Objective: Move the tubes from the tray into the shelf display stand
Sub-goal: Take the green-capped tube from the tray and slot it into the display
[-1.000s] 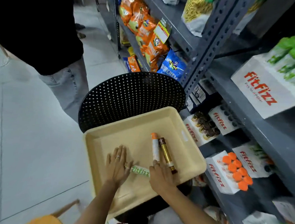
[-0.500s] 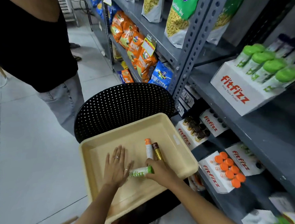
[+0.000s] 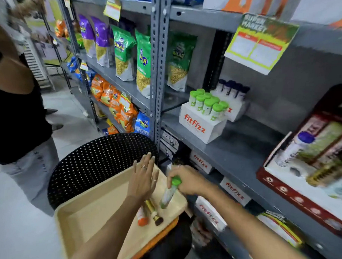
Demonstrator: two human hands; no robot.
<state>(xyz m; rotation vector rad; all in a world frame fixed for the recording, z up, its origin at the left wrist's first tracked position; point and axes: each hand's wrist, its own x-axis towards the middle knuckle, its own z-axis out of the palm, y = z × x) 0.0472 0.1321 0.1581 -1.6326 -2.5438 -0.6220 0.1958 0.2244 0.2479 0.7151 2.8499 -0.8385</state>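
Shopper's right hand point(image 3: 187, 180) pinches a green-capped tube point(image 3: 168, 194) by its cap, lifted tilted above the beige tray point(image 3: 88, 217) that sits on a black perforated chair point(image 3: 98, 161). Her left hand point(image 3: 143, 179) hovers flat, fingers spread, holding nothing. An orange-capped tube point(image 3: 142, 217) and a gold tube point(image 3: 153, 211) lie side by side in the tray. On the grey shelf point(image 3: 239, 150), a white "fitfizz" display stand point(image 3: 199, 126) holds more green-capped tubes; "Balaji" snack bags point(image 3: 123, 53) fill the next bay.
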